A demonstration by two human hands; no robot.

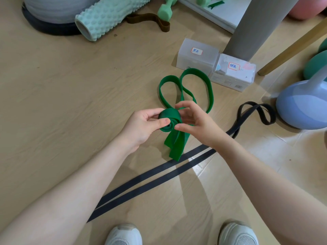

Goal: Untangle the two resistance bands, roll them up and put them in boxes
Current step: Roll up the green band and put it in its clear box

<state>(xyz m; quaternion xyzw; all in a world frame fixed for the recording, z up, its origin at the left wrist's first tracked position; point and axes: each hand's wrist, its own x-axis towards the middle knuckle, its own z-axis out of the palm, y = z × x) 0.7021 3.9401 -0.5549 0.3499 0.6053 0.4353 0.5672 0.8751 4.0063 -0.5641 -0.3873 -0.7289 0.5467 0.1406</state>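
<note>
Pinching a half-wound coil of the flat green resistance band (169, 119), the left hand (141, 128) sets its thumb on the coil's near face and curls its fingers round the far side. The right hand (196, 124) grips the same coil from the right, fingers bent over the top. Smooth rubbery tails hang below the coil; the unrolled part lies in two loops on the pale wood-grain floor (70, 96) just beyond.

The black resistance band (159, 175), matte and flat, runs as a doubled strip from near left to a loop at far right, passing under the right forearm.

Two translucent plastic boxes (198, 56) with handwritten labels stand side by side beyond the green loops, lids on; contents cannot be told.

Farther off lie a knobbly mint foam roller (109, 16), a brown band (150, 19), a mint dumbbell (165, 10), and at right a blue-grey kettlebell (300, 105).
</note>
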